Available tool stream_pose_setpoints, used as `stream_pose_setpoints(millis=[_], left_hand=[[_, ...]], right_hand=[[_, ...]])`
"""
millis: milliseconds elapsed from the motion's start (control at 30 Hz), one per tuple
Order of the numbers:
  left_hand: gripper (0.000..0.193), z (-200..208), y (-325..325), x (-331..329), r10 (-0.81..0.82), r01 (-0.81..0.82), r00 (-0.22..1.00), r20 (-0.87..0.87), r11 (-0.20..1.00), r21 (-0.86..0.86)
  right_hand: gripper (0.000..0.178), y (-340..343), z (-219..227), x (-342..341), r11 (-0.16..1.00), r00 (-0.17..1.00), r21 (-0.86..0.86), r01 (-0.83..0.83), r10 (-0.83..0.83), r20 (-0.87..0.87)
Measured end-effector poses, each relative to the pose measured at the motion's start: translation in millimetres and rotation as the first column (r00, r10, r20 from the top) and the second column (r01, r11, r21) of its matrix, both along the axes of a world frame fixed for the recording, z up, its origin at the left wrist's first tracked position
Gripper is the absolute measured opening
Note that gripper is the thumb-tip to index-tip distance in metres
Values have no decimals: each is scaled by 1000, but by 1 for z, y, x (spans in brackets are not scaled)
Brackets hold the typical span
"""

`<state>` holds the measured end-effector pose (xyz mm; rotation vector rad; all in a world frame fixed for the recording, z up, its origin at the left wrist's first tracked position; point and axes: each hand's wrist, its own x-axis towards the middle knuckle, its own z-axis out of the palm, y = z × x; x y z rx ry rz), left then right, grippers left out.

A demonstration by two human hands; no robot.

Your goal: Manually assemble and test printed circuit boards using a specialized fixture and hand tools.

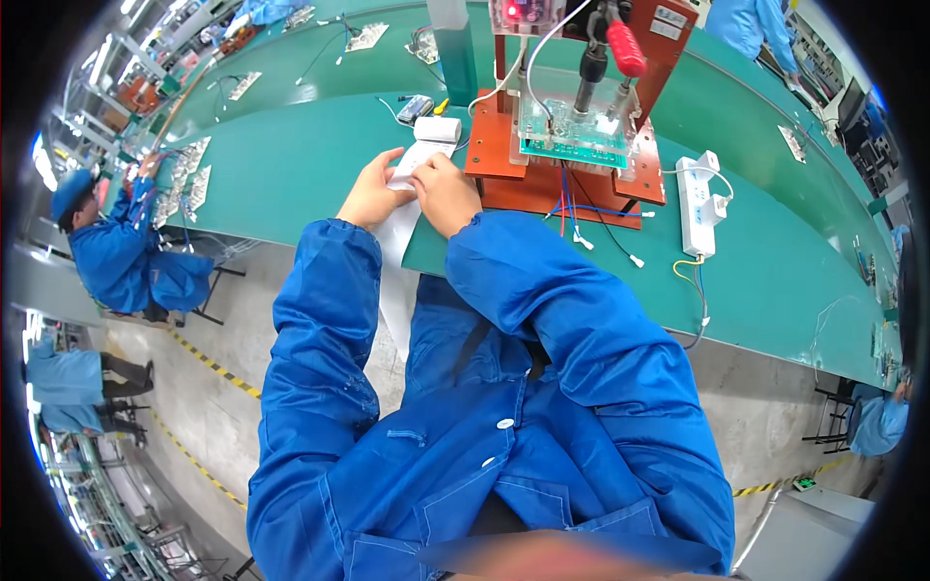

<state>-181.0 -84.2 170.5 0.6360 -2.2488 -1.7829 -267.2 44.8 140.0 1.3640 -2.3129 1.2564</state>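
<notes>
A white roll of paper strip (438, 130) lies on the green bench in front of me. Its loose length (395, 257) runs under my hands and drops over the near bench edge toward the floor. My left hand (373, 191) grips the strip from the left, thumb and fingers closed at its side. From the right, my right hand (446, 192) has its fingers curled and pressed onto the same strip, close to the left fingertips. Whether a single label is being lifted off is too small to tell. Both hands are just left of the orange test fixture (499, 165).
The fixture carries a red-handled clamp (626, 50) above a green circuit board (576, 147), with loose wires (578, 232) below. A white power strip (697, 208) is at right. A small device (417, 108) lies behind the roll. Another person (111, 237) sits at left.
</notes>
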Motion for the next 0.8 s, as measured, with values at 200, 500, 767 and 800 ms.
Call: stream_pose_setpoints(millis=[200,500,767,800], left_hand=[[80,-4,0,-4,25,-23,1000,14,989,-149],[74,-17,-10,0,76,-66,997,15,934,-351],[41,16,83,56,132,-249,961,-241,792,-558],[36,13,94,58,56,-162,971,-234,870,-466]], right_hand=[[13,-4,-4,-6,989,981,-142,-39,65,183],[7,9,0,7,1000,999,14,-12,11,43],[14,181,94,34,936,991,-332,-120,95,-90],[15,197,120,20,916,947,-385,-115,-17,-322]])
